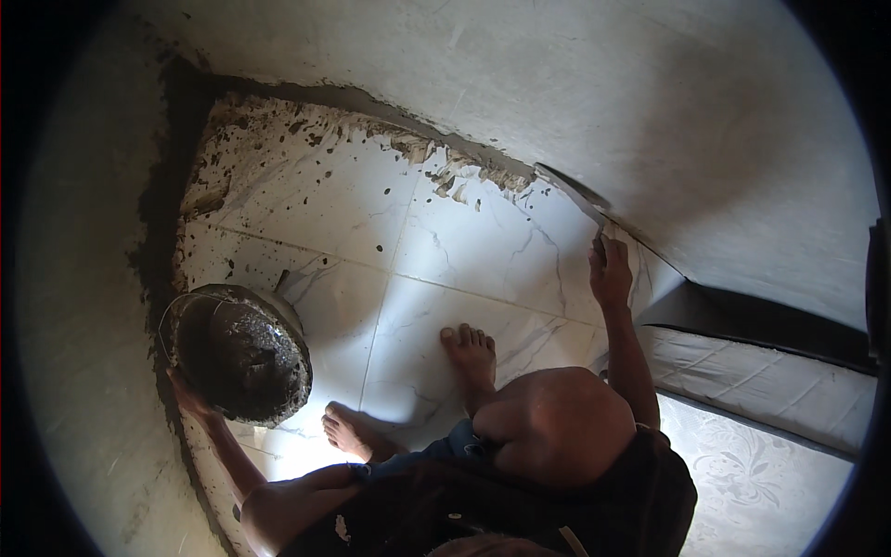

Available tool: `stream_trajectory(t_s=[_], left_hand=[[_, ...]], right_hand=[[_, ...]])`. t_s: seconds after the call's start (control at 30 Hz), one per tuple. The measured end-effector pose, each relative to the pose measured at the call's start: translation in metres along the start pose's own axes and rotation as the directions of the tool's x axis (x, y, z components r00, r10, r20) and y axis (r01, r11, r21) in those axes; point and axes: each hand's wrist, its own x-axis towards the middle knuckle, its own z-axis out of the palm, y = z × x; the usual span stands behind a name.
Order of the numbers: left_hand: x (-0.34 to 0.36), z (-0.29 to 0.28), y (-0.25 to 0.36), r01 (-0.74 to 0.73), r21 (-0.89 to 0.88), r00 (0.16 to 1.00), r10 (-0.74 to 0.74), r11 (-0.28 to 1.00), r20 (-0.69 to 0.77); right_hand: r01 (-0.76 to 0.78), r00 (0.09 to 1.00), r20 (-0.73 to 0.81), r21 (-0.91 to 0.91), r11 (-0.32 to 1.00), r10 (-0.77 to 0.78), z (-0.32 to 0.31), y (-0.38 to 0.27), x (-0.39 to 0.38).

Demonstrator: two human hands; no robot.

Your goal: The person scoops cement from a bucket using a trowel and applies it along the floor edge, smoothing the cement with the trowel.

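My right hand (610, 271) is closed round the handle of a trowel (577, 198). The trowel's long flat blade lies along the foot of the right-hand wall, close to the end of a dark strip of wet mortar (371, 104). At the left, my left hand (192, 397) grips the near left side of a mortar-caked bucket (299, 395) with a thin wire handle. The bucket is tilted, its mouth facing me, and dark wet mortar (263, 348) clings inside. Part of the left hand's fingers is hidden by the bucket.
White marbled floor tiles (464, 251) carry mortar splashes and torn, soiled paper or film (455, 172) along the wall. More mortar runs down the left wall's foot (167, 204). My bare feet (471, 357) are on the tiles. A mattress-like padded piece (761, 371) stands at the right.
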Motion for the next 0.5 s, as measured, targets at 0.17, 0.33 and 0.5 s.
stream_trajectory(t_s=[0.17, 0.33, 0.5], left_hand=[[0.004, 0.001, 0.003, -0.013, 0.007, 1.000, 0.013, 1.000, 0.012], [-0.001, -0.003, -0.006, -0.010, 0.004, 1.000, 0.010, 1.000, 0.006], [-0.004, 0.007, -0.009, -0.047, 0.011, 0.999, 0.046, 0.999, 0.011]], right_hand=[[-0.046, 0.999, 0.007, 0.084, 0.995, 0.046, 0.008, -0.030, -0.009], [0.035, 0.999, 0.004, 0.019, 0.999, -0.035, 0.013, -0.036, 0.025], [0.035, 0.998, -0.047, 0.017, 0.999, -0.034, -0.021, 0.003, 0.016]])
